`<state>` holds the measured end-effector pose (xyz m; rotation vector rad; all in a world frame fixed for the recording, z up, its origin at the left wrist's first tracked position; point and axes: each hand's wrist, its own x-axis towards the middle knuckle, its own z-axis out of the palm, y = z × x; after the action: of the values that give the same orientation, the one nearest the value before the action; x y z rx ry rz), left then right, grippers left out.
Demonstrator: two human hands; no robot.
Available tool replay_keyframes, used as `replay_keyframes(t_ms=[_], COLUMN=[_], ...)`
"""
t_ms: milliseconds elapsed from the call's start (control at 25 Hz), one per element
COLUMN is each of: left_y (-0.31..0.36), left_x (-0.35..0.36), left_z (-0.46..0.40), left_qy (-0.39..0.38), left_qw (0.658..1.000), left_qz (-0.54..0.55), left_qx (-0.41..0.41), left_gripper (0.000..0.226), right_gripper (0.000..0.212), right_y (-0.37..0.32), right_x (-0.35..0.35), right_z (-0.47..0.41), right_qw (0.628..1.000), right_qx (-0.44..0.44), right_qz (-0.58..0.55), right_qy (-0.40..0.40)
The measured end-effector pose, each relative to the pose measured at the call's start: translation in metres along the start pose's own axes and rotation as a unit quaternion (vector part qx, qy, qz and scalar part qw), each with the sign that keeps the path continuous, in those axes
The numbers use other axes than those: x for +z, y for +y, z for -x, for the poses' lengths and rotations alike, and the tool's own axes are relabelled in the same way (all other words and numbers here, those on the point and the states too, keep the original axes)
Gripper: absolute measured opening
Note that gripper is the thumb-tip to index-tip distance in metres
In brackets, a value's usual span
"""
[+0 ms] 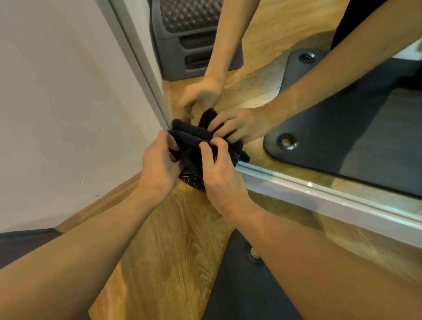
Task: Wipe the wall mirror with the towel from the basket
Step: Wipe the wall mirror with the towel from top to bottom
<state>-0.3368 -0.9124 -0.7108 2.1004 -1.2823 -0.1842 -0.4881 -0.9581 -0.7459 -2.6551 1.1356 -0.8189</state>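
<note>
My left hand [158,166] and right hand [220,171] both pinch the dark towel [193,143] against the wall mirror's [309,96] bottom-left corner; its pale printed lettering is too blurred to read.

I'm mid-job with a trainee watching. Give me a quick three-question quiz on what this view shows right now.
1. True or false: both the left hand and the right hand grip the dark towel.
2. Which part of the wall mirror is the towel nearest? A) top edge B) lower corner by the frame C) centre of the glass
3. Fill in: the floor under the hands is made of ____.

Key: 1 true; 2 B; 3 wood
</note>
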Motion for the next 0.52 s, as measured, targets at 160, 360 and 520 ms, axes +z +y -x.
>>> replay_keyframes(t_ms=[160, 360, 520], left_y=[0.012, 0.039, 0.084], left_x=[0.007, -0.007, -0.039], left_z=[-0.003, 0.004, 0.025], left_qy=[0.037, -0.022, -0.181], left_qw=[0.999, 0.999, 0.977], left_qz=[-0.033, -0.031, -0.111], left_qx=[-0.010, -0.034, -0.024], left_gripper=[0.031, 0.020, 0.020], right_gripper=[0.055, 0.038, 0.049], right_y=[-0.002, -0.007, 0.003], right_x=[-0.003, -0.043, -0.106], right_z=[-0.004, -0.013, 0.002], right_qw=[0.998, 0.980, 0.958], right_qx=[0.014, 0.095, 0.143], right_qz=[0.007, -0.037, -0.056], right_qy=[-0.055, -0.170, -0.243])
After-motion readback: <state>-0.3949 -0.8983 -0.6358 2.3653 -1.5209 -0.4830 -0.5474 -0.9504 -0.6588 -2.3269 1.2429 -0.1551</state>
